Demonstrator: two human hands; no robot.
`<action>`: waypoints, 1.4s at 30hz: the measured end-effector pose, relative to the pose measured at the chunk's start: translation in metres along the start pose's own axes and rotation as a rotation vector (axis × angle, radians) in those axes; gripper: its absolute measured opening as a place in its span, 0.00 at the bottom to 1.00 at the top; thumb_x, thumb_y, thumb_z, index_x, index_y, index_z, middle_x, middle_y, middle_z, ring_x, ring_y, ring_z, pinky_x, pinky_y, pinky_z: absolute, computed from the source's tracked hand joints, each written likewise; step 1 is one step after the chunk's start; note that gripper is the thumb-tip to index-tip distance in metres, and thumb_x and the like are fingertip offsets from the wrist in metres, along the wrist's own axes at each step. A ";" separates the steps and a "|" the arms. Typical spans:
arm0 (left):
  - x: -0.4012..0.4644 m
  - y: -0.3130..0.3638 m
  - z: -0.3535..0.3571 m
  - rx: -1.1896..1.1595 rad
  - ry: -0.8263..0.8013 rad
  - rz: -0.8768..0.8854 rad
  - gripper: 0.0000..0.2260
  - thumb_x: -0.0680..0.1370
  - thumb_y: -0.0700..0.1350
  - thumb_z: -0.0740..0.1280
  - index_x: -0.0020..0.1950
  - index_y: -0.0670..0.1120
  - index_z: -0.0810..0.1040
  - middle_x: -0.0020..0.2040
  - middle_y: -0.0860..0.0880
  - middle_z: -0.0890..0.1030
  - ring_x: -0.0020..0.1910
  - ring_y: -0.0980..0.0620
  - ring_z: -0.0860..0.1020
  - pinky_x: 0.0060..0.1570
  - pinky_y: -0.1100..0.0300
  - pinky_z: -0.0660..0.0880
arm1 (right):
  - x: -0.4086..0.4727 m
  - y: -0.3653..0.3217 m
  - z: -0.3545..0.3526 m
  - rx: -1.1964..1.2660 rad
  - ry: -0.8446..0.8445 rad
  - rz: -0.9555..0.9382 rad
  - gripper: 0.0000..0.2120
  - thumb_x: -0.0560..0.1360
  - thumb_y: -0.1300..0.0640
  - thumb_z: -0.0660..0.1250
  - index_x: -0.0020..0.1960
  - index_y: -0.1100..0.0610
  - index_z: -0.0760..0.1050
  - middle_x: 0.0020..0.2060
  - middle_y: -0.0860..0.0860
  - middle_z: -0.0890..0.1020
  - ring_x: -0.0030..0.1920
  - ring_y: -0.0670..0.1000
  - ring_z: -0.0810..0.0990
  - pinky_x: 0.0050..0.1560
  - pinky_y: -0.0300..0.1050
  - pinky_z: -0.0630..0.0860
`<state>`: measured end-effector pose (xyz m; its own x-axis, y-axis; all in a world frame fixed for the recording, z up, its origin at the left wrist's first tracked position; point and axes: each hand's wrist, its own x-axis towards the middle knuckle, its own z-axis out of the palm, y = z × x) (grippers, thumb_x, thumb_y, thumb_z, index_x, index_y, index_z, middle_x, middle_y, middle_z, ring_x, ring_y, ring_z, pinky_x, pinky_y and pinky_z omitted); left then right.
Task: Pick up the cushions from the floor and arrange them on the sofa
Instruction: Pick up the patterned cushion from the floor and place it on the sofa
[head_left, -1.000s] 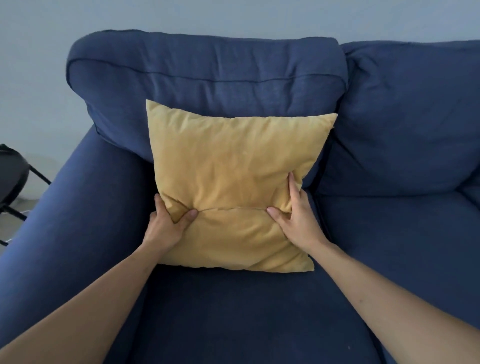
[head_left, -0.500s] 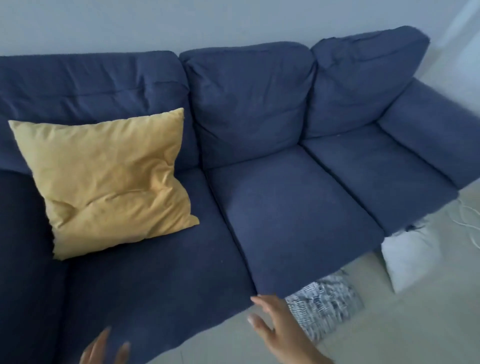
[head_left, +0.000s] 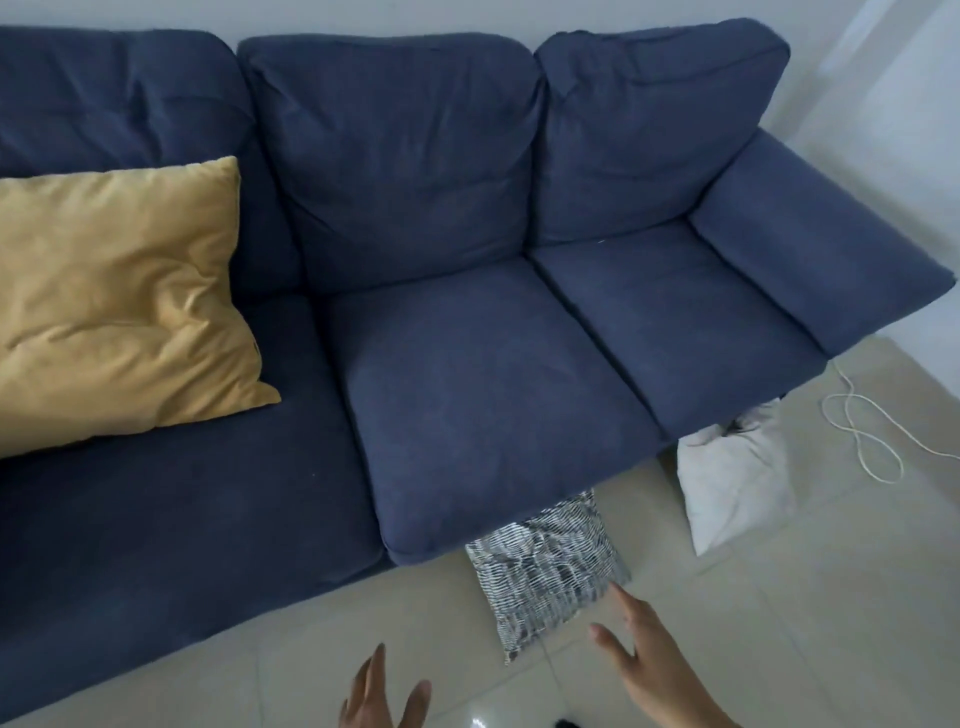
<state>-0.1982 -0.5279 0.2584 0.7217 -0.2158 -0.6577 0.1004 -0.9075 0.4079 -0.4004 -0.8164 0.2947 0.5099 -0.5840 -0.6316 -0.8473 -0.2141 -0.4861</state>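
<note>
Tiled floor (head_left: 779, 623) open btwn both empty spread-fingered hands & patterned cushion (head_left: 545, 566) at sofa (head_left: 493, 405) edge.

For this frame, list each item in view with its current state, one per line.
Yellow cushion: on the sofa, leaning on the backrest.
Patterned cushion: on the floor, partly under the sofa.
White cushion: on the floor, by the sofa's front.
Left hand: open, empty.
Right hand: open, near the patterned cushion.
White cord: loose on the floor.
</note>
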 end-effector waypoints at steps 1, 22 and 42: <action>0.002 0.026 0.017 -0.001 -0.076 0.007 0.50 0.70 0.74 0.63 0.86 0.50 0.59 0.83 0.43 0.66 0.77 0.38 0.71 0.74 0.46 0.70 | 0.016 0.007 -0.006 0.000 0.005 -0.010 0.70 0.58 0.07 0.46 0.86 0.53 0.60 0.80 0.51 0.71 0.77 0.54 0.74 0.77 0.48 0.69; 0.272 0.061 0.317 -0.262 -0.232 0.043 0.65 0.56 0.78 0.78 0.84 0.62 0.46 0.81 0.50 0.68 0.78 0.42 0.71 0.75 0.40 0.70 | 0.378 0.204 0.050 -0.238 -0.169 -0.138 0.66 0.66 0.15 0.64 0.86 0.43 0.29 0.89 0.55 0.45 0.87 0.66 0.54 0.83 0.70 0.61; 0.071 0.104 0.259 -0.403 -0.090 0.212 0.26 0.77 0.43 0.78 0.68 0.59 0.71 0.52 0.61 0.86 0.51 0.68 0.83 0.45 0.71 0.77 | 0.180 0.200 -0.004 0.042 0.124 -0.309 0.40 0.82 0.46 0.71 0.88 0.52 0.58 0.71 0.50 0.76 0.71 0.48 0.77 0.72 0.49 0.75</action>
<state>-0.3136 -0.7309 0.0899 0.6943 -0.4284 -0.5783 0.2276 -0.6316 0.7412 -0.4786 -0.9671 0.0862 0.7179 -0.5879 -0.3729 -0.6470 -0.3656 -0.6692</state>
